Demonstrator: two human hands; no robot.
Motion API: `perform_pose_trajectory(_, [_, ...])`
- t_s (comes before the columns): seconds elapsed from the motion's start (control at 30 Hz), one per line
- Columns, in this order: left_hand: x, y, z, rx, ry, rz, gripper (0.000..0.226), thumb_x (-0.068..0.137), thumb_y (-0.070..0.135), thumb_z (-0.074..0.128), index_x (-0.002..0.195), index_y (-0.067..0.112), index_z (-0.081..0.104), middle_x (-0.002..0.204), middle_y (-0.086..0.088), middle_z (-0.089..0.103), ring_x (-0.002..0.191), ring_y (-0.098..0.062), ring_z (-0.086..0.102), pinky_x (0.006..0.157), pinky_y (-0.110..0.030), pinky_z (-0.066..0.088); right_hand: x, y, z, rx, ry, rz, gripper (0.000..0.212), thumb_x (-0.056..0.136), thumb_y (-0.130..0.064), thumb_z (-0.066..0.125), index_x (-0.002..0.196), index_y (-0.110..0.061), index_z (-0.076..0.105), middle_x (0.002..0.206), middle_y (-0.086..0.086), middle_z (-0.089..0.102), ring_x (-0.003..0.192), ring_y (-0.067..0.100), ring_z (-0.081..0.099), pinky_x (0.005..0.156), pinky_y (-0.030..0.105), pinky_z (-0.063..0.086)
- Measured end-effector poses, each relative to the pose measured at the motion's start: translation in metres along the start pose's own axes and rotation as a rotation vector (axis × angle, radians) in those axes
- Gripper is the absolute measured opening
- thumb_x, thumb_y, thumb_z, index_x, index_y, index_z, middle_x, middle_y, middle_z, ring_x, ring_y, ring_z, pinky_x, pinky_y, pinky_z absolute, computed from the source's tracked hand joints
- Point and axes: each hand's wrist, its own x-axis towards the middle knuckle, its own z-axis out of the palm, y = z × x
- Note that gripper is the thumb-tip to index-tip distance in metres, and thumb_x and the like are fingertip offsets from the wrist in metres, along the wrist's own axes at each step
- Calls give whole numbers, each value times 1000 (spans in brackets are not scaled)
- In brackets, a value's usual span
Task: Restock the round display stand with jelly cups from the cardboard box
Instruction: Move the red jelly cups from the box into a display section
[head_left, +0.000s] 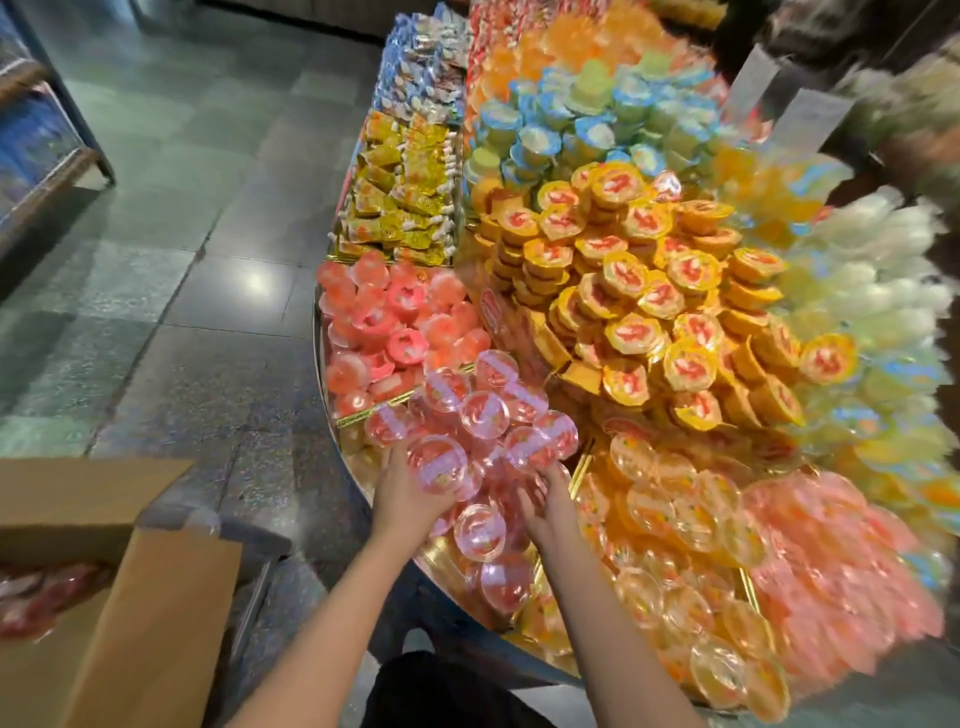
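Head view: orange-lidded cups (639, 296) beyond pink cups (483, 415).

Single head view, worn high, tilted forward and down; round display stand (649, 338) close, centre-right; cardboard box (119, 587) near left; floor far left.

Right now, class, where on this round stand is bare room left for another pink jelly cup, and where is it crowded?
Bare gold tray floor shows at the near rim, between the left hand and the low pink jelly cups. Another thin patch lies left of that hand. The yellow-lidded cups and the orange cups are crowded.
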Motion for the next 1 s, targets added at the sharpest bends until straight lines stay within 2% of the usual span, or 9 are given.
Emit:
perform_pose_trajectory(0.1, [6,5,9,-3,-18,17,77,72,16,83,137,23,41,140,5,40,117,-5,39,84,-9,32,8,1,1,-271,60,-92,25,92,-12,59,116,-5,62,110,7,60,108,22,57,83,24,49])
perform_pose_trajectory(0.23, [9,6,17,21,-20,18,80,72,15,83,139,22,40,145,4,38,128,-14,42,93,-18,35,21,1,6,-467,187,-181,13,78,-16,75,91,-14,71,103,10,71,95,28,67,89,45,55])
perform_pose_trajectory(0.37, [7,8,25,53,-38,26,78,75,12,80,141,22,40,150,3,33,132,-14,39,91,-15,32,11,-4,4,-477,249,-183,27,76,-25,81,93,-9,66,87,8,69,69,22,64,65,36,55])
perform_pose_trajectory(0.5, [2,10,37,61,-89,35,78,77,15,79,142,23,38,147,5,35,126,-3,34,94,-19,32,-16,-4,-7,-524,25,-15,43,83,-40,71,109,-6,61,80,9,63,59,18,58,59,31,52])
perform_pose_trajectory(0.6, [-4,13,52,71,-148,41,80,76,18,79,142,27,36,145,6,36,133,-15,39,94,-23,35,-36,0,-18,-565,-284,72,42,86,-40,68,112,-8,61,100,13,68,89,25,66,83,38,56])
perform_pose_trajectory(0.77, [-13,15,76,84,-311,91,92,77,13,78,149,31,25,151,5,29,136,-16,33,71,3,37,-33,-3,-43,-486,-212,-41,44,79,-23,76,110,3,60,92,12,68,84,20,66,73,28,54])
perform_pose_trajectory(0.83, [-12,13,81,108,-382,151,97,76,22,80,150,34,18,153,6,26,140,-15,29,93,-6,30,-31,-10,-52,-435,-160,-53,37,79,-21,75,106,2,63,95,12,67,86,19,66,73,28,55])
perform_pose_trajectory(0.9, [-10,12,85,194,-445,208,99,77,27,78,151,37,13,154,7,23,141,-14,24,102,-22,25,-26,-18,-60,-353,-97,-70,34,82,-16,73,108,4,64,101,14,69,90,20,69,71,26,56])
perform_pose_trajectory(1.0, [-2,9,94,339,-396,246,90,85,21,70,153,26,11,159,2,17,146,-16,14,115,-30,17,-13,-31,-67,-273,-13,-106,21,87,-11,67,104,1,66,104,15,70,95,22,68,67,22,57])
